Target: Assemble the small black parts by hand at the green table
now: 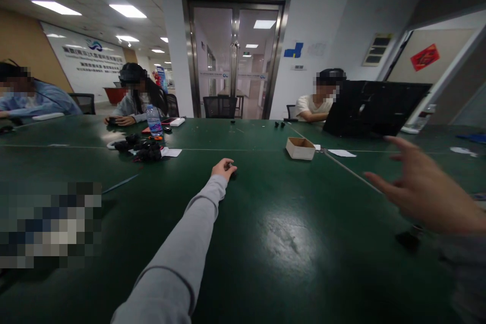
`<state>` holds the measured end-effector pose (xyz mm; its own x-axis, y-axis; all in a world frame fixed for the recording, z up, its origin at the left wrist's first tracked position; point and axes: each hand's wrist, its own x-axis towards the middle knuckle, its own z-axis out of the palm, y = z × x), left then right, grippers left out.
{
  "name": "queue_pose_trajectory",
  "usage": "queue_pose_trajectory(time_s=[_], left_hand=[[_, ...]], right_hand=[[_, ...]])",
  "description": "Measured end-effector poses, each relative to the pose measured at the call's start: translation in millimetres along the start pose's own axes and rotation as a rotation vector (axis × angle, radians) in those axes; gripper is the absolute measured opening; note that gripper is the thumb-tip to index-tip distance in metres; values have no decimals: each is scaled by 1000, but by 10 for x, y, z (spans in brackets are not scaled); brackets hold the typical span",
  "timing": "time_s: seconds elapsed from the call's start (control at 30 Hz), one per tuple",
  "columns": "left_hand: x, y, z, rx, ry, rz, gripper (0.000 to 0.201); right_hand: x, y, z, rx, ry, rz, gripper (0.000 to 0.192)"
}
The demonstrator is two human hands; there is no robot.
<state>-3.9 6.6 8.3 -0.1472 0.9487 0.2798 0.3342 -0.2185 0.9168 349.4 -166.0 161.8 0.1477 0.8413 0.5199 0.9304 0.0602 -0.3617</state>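
Observation:
My left hand (pixel 224 167) reaches out over the middle of the green table (pixel 243 243), its thumb and fingers curled together. A small dark thing shows at the fingertips, too little of it visible to name. On the right, my right hand (pixel 421 190) is raised above the table, smeared by motion, with thumb and index finger spread apart and nothing between them. Below its wrist lies a black object with a shiny metal part (pixel 410 238), which looks like a binder clip and is partly covered by the hand. An open wooden box (pixel 300 150) stands between the hands, farther back.
Black tangled gear (pixel 142 148) and a water bottle (pixel 154 121) occupy the left side. Small black pieces (pixel 280 124) lie near the far edge. A black monitor (pixel 374 109) stands at the back right, papers (pixel 341 153) before it. Several people wearing headsets sit across.

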Motion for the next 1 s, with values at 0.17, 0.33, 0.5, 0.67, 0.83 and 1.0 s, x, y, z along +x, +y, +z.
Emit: queue_pose_trajectory(time_s=[0.17,0.33,0.5,0.67,0.83,1.0], left_hand=[[31,-16,97,-311,66,-57,25],[66,-97,9,-531,128,-63,32],[129,-196,16,-523,171,-22,33],[95,-151,53,-498,20,-89,24],[54,-103,44,-337,2,-91,21],[60,-131,26,-327,15,-74,16]], right_hand=[[340,-1136,1026,462,-724,-31,56],[393,-1509,2405,959,-940,329,48],[363,-1733,2921,1392,-821,369,21],[350,-1586,2928,1506,-661,432,20],[332,-1458,2862,1559,-631,405,25],[341,-1453,2854,1612,-658,400,29]])
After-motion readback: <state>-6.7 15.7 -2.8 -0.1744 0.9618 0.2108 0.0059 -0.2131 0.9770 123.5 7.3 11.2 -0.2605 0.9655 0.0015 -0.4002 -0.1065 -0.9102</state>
